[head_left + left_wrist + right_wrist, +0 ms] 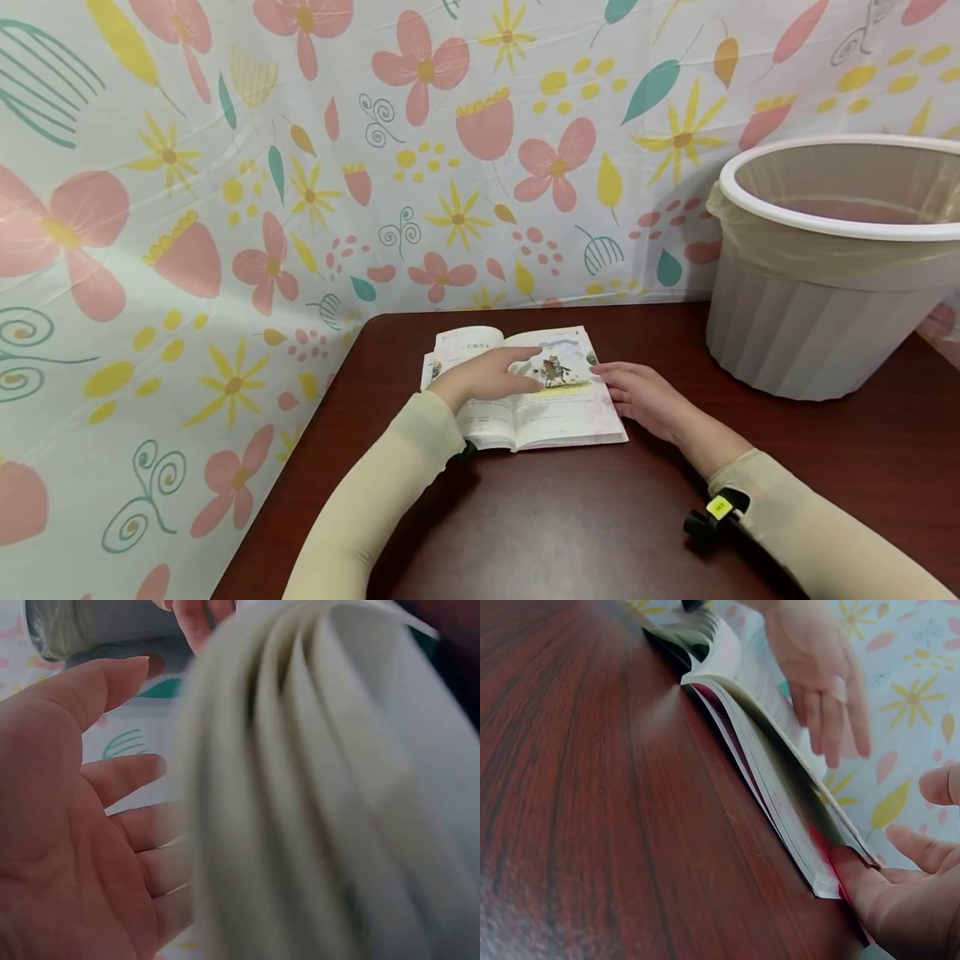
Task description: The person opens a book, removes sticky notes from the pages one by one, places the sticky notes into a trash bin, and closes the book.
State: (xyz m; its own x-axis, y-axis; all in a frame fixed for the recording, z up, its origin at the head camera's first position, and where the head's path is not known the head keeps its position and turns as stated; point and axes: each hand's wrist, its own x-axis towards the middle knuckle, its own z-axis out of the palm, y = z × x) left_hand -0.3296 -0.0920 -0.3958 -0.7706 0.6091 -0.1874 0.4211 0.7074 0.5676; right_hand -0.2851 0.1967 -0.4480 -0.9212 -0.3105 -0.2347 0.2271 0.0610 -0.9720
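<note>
An open book [558, 427] with printed text and a picture of a horse rider lies on the dark table. Over its pages is my left hand [487, 372], fingers extended and spread; the left wrist view shows the palm [82, 847] beside the fanned page edges [300, 780]. At the book's right edge is my right hand [648, 400]. In the right wrist view, one of its fingers [859, 881] sits under raised pages, by the red cover, while its other visible fingers stand apart from the paper.
A grey bin [802, 325] with a white rim and a plastic liner stands on the right of the dark red-brown table [570, 525]. Behind the table hangs a flower-patterned cloth [300, 167], which also runs along the left side.
</note>
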